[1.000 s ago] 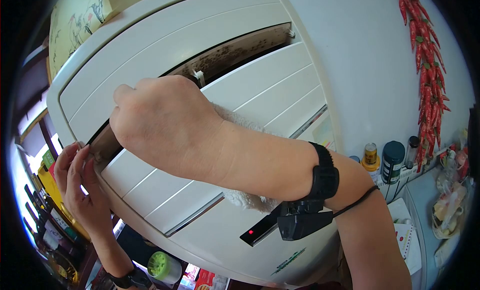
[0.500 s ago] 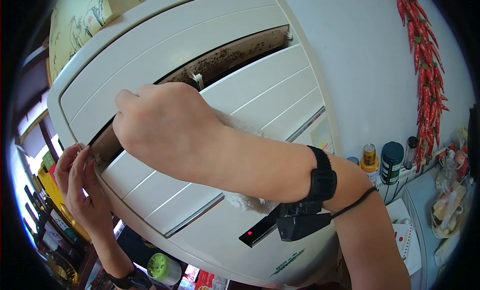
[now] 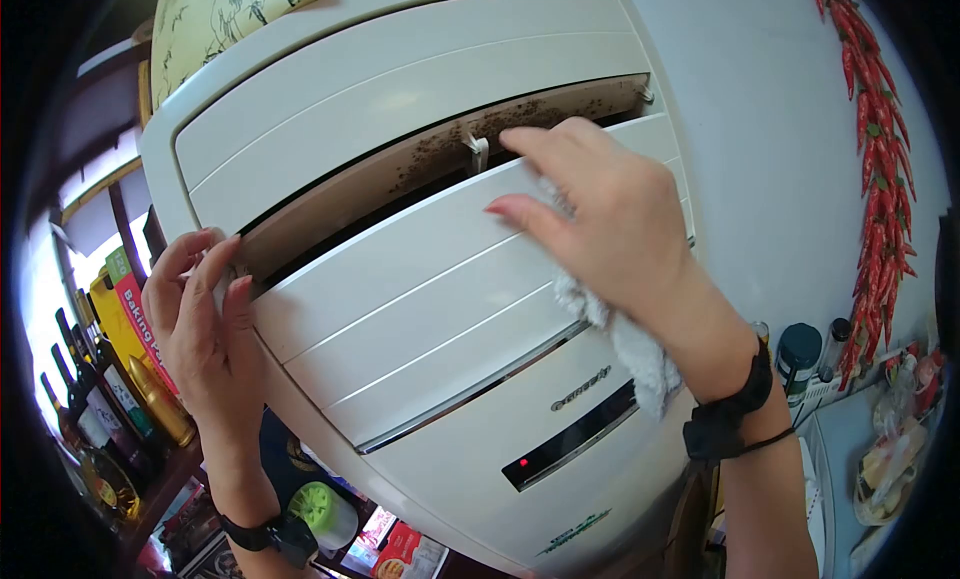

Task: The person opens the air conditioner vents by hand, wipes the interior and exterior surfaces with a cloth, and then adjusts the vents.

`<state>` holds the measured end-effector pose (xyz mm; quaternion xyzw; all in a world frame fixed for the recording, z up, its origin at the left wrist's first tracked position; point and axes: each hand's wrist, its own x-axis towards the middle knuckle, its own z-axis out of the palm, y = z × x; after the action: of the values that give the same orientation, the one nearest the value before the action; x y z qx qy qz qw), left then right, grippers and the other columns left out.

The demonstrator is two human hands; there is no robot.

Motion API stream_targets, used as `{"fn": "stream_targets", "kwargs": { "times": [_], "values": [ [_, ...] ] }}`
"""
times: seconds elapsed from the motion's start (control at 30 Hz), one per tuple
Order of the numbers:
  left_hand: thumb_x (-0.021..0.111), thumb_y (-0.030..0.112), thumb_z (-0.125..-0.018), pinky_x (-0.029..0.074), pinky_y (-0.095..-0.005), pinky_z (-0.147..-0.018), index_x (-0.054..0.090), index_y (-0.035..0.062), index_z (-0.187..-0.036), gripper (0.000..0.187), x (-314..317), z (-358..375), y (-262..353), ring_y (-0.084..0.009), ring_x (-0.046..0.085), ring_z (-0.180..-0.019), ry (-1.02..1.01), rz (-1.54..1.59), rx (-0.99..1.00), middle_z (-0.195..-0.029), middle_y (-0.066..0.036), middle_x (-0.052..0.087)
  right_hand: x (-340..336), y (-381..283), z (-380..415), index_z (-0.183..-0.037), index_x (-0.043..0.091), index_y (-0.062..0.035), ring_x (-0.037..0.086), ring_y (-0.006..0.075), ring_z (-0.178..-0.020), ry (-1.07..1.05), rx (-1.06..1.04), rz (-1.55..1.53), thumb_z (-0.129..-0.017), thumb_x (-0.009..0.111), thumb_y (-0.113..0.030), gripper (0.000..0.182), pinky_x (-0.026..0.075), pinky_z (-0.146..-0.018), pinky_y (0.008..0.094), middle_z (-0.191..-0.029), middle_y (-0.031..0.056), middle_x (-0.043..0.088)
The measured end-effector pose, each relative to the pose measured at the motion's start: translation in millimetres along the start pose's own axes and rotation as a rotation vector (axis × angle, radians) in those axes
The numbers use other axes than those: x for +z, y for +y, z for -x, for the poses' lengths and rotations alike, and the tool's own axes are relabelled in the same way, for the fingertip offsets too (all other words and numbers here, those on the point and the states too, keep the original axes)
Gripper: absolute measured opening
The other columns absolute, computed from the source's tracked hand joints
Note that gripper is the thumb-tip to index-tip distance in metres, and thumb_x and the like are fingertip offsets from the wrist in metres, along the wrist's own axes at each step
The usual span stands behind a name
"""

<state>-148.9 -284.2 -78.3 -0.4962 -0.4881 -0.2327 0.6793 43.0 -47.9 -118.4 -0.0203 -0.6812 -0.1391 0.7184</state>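
A white floor-standing air conditioner (image 3: 420, 309) fills the middle of the view, tilted in the picture. Across its upper front runs an open outlet slot; dark spots cover the beige inner wall (image 3: 435, 149), and a small white clip (image 3: 478, 154) stands in the slot. My left hand (image 3: 205, 309) has its bent fingers at the slot's left end, on the panel edge. Over the slot's right part is my right hand (image 3: 610, 214), thumb and forefinger apart, the other fingers closed on a white cloth (image 3: 640, 359) that hangs below the palm. Part of the cloth is hidden.
A string of red chillies (image 3: 878, 199) hangs on the right wall. Jars (image 3: 798, 359) and a bagged basket (image 3: 890, 469) stand below it. Bottles (image 3: 100, 409) and a baking paper box (image 3: 140, 309) are on the left. A patterned yellow box (image 3: 225, 24) sits on top.
My right hand has moved right along the slot with the cloth, uncovering the slot's left part and the clip. My left hand stays at the left end. The view has shifted.
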Motion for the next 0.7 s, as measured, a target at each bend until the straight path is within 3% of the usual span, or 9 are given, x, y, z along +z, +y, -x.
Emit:
{"fn": "stream_targets", "kwargs": {
  "times": [0.07,0.3,0.7],
  "values": [
    [0.065,0.013,-0.088,0.042,-0.0383,-0.095,0.069,0.008,-0.11,0.023,1,-1,3,-0.0264,0.053,-0.11,-0.007,-0.044,0.003,-0.12,-0.01,0.059,-2,10,-6,-0.102,0.064,-0.0092,0.063,0.0293,-0.069,-0.005,0.017,0.028,-0.071,0.078,-0.031,0.041,0.051,-0.059,0.0371,-0.084,0.0086,0.061],
    [0.064,0.021,-0.089,0.04,-0.0405,-0.1,0.066,0.0078,-0.113,0.028,3,-3,12,-0.0287,0.049,-0.116,-0.073,-0.123,-0.038,-0.13,-0.011,0.053,1,19,-18,-0.104,0.064,-0.0087,0.063,0.0287,-0.073,-0.012,-0.024,-0.003,-0.072,0.078,-0.036,0.045,0.052,-0.063,0.0371,-0.084,0.0088,0.063],
    [0.07,0.027,-0.084,0.036,-0.0432,-0.101,0.058,0.0052,-0.098,0.028,11,-4,16,-0.0325,0.048,-0.119,-0.018,-0.154,0.0,-0.131,-0.014,0.052,2,17,-27,-0.097,0.065,-0.009,0.064,0.0275,-0.074,-0.048,-0.05,-0.016,-0.071,0.076,-0.042,0.044,0.052,-0.065,0.0363,-0.082,0.0084,0.062]
  ]
}}
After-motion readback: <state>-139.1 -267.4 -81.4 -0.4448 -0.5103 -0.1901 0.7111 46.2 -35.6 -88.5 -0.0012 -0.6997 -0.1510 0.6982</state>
